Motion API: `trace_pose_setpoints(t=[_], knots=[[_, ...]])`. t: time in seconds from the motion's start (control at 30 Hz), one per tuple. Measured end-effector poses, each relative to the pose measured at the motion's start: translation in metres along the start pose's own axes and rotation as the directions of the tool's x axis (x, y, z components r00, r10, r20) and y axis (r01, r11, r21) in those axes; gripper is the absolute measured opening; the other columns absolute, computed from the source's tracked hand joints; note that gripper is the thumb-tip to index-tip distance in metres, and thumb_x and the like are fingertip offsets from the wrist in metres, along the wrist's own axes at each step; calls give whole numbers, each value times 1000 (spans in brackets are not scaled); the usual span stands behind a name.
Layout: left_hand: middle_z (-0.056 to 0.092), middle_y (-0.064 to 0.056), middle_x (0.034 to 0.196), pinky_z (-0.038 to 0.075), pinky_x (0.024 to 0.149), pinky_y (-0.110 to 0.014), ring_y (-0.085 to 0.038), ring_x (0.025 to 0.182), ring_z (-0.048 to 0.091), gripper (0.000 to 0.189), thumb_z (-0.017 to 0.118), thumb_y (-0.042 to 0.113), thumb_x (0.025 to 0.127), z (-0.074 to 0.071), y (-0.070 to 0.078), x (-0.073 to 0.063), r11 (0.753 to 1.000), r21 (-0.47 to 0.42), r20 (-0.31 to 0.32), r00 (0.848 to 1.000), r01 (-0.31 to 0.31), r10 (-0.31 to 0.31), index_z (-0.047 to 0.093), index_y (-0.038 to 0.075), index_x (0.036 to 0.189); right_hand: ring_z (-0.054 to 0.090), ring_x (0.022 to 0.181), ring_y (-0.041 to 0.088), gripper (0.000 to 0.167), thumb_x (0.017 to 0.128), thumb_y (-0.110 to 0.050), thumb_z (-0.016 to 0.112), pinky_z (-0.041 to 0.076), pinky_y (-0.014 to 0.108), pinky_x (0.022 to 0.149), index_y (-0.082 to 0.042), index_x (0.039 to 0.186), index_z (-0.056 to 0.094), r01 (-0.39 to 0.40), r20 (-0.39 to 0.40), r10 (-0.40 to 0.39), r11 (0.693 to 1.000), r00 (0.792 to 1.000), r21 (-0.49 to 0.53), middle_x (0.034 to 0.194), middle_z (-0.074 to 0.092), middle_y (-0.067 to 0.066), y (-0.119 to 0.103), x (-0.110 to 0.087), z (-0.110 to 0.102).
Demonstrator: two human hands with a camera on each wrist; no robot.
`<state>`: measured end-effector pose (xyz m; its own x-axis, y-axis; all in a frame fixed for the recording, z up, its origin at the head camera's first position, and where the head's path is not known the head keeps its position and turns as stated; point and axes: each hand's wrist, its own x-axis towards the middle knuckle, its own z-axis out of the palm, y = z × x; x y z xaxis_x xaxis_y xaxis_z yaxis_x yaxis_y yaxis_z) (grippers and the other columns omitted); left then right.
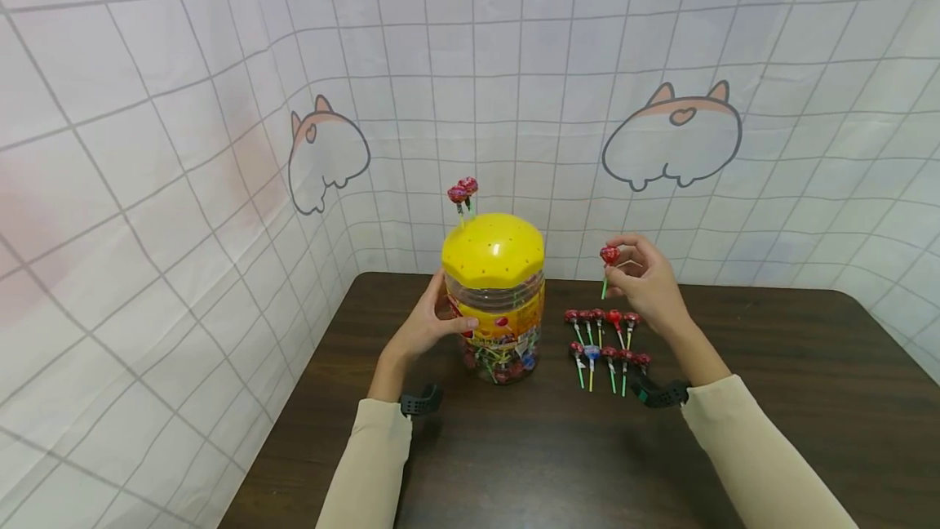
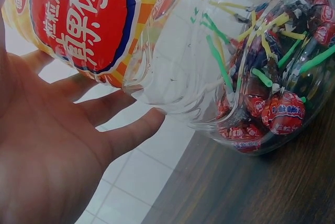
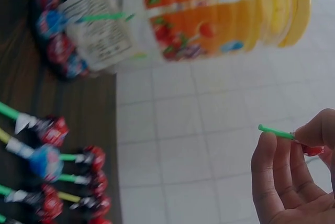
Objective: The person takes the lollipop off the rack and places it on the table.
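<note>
A clear plastic jar (image 1: 507, 296) with a yellow lid (image 1: 494, 250) stands upright, lollipops showing through its lower part (image 2: 272, 77). My left hand (image 1: 429, 321) holds its left side, thumb across the front and fingers spread behind; in the left wrist view the fingers (image 2: 133, 130) lie along the wall. Two red-wrapped lollipops (image 1: 463, 188) stick up from the lid's back left, heads upward. To the right of the jar, my right hand (image 1: 646, 280) pinches a red lollipop (image 1: 609, 255) between thumb and fingers, its green stick (image 3: 276, 132) pointing down in the head view.
Two rows of lollipops lie on the dark wooden table (image 1: 514, 455) below my right hand: a back row (image 1: 598, 317) and a front row (image 1: 609, 353), which includes a blue-wrapped lollipop (image 1: 591, 353). A white gridded curtain (image 1: 499, 129) hangs behind and beside the table.
</note>
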<state>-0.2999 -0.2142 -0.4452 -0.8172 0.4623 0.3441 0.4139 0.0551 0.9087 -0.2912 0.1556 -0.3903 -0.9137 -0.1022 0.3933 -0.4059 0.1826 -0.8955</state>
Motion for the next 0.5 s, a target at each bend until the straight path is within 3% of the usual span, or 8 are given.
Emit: trace_pose_setpoints(t=[0.17,0.5], knots=[[49,-3,151,48,110,-54,-29,133,53,92,76,19,92,-1,-1,1,1000,-1,0,1000,0,0,19,43,160,66,76,16,35,97,-1,62,64,35,65,-15,128,55,-47,-4,47,999,999,-17,99,59,10,16,-5,-9],[49,-4,151,49,110,-54,-28,133,54,92,77,21,92,-1,-2,1,1000,-7,3,1000,-3,3,19,42,160,65,75,13,35,96,3,60,64,35,65,-11,128,54,-100,-8,100,995,995,-15,93,58,1,49,-17,-25]])
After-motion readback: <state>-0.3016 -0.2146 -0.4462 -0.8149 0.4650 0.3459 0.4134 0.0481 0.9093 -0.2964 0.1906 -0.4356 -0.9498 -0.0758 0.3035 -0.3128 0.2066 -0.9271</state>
